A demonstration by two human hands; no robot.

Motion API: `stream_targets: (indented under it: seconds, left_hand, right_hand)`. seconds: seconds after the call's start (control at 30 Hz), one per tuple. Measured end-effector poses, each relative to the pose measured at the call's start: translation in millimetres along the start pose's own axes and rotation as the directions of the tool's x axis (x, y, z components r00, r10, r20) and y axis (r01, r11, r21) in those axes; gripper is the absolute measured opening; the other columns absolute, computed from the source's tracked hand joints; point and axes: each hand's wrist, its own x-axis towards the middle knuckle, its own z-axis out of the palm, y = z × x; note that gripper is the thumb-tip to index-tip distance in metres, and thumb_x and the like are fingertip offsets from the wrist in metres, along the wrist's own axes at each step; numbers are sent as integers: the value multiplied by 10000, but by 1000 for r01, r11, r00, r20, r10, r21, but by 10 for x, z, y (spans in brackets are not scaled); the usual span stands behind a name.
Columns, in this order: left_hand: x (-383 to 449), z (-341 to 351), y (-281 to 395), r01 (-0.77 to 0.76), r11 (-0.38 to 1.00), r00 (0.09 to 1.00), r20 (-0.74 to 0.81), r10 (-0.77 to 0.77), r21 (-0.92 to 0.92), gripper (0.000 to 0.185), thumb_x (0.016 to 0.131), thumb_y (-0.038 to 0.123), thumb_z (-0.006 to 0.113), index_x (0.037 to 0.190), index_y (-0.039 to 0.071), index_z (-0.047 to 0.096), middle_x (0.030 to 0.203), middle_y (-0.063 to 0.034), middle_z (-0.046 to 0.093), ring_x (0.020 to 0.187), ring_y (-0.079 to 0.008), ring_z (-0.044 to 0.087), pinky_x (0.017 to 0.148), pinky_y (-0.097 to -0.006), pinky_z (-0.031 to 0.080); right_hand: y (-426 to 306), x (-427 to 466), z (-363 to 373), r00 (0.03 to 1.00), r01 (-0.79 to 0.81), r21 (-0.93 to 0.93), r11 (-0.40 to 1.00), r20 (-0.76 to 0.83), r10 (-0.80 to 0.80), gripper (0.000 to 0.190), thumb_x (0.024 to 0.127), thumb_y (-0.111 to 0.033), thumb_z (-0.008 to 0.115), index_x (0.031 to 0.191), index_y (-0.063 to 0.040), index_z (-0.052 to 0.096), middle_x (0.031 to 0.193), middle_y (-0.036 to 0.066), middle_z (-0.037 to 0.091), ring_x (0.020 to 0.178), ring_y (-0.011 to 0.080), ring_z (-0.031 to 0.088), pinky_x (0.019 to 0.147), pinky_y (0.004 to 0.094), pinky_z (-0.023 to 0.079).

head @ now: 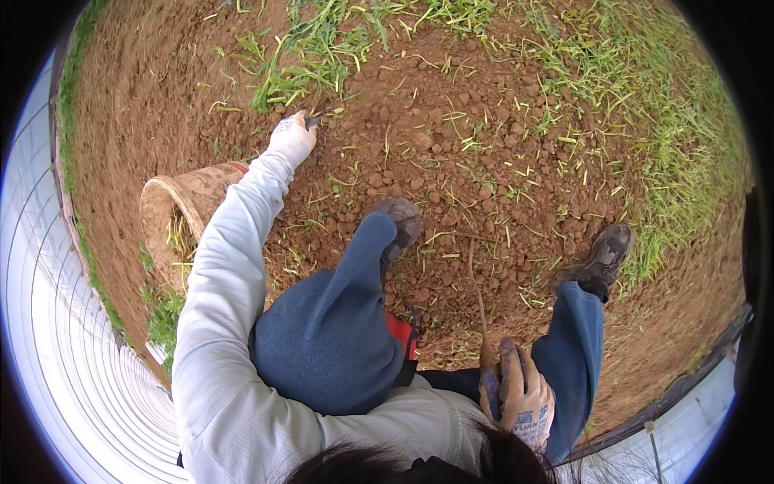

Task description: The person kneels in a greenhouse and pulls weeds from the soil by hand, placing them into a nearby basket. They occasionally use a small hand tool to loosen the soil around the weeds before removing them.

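Note:
My left hand [293, 138], in a white work glove with dark fingertips, reaches down to the brown soil [417, 139]. Its fingers are curled at the near edge of a heap of leafy green plants [308, 57]. Whether anything is in them is hidden. Close to my body, my right hand [521, 390], in a soiled glove bearing writing, grips the handle of a thin-shafted hand tool, apparently a small hoe [476, 275]. The tool's thin crosspiece rests on the soil between my shoes.
A muddy bucket [208, 192] lies tipped beside my left arm, with plant scraps inside. Dense greens [677, 157] cover the right side. My shoes [608, 251] stand on crumbly soil with scattered cut stems. Something red [400, 336] shows beneath me. A translucent greenhouse wall [54, 314] curves along the left.

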Motion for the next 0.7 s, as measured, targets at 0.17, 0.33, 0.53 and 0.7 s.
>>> stream_targets:
  seconds: [0.17, 0.33, 0.53, 0.7]
  left_hand:
    - [118, -182, -23, -17, 1000, 998, 53, 16, 16, 513, 917, 311, 572, 1354, 53, 499, 1267, -192, 597, 1177, -323, 571, 1007, -388, 444]
    - [233, -292, -48, -56, 995, 997, 59, 51, 87, 505, 929, 285, 561, 1374, 63, 477, 1276, -172, 599, 1182, -312, 568, 1020, -371, 437]
    - [-165, -212, -205, -143, 985, 969, -190, 158, 93, 472, 914, 264, 572, 1342, 79, 499, 1204, -179, 628, 1107, -324, 604, 957, -398, 469]
    - [-271, -397, -575, -121, 993, 912, -395, 112, 2, 505, 906, 275, 584, 1313, -10, 495, 1123, -204, 651, 1041, -343, 628, 889, -405, 497]
  right_hand:
    - [-15, 23, -38, 1000, 6, -7, 1000, -12, -6, 618, 789, -294, 707, 1339, -76, 529, 1214, 127, 599, 855, 266, 656, 764, 394, 527]
    - [18, -8, 24, 999, 19, -14, 1000, -32, -19, 622, 786, -287, 709, 1341, -75, 524, 1212, 127, 600, 855, 259, 655, 762, 389, 528]
    - [76, -93, 4, 999, 26, 24, 999, -21, -25, 615, 787, -271, 703, 1336, -64, 518, 1234, 153, 582, 887, 282, 648, 774, 401, 527]
    - [82, -167, 35, 1000, 5, 23, 1000, -18, -4, 642, 777, -269, 707, 1351, -66, 501, 1264, 168, 557, 914, 293, 640, 788, 408, 524]
